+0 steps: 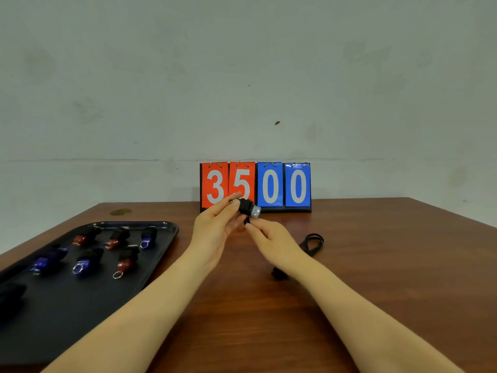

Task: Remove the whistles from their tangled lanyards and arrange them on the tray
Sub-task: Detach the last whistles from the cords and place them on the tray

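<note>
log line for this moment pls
left hand holds black whistle | right hand pinches its lanyard clip | six whistles on tray

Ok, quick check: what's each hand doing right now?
Left hand: holds the black-and-silver whistle up between thumb and fingertips.
Right hand: pinches the black lanyard end just below the whistle.

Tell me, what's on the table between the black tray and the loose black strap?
In the head view, bare brown table crossed by the person's two forearms lies between the tray and the strap; above it the left hand holds a whistle.
</note>
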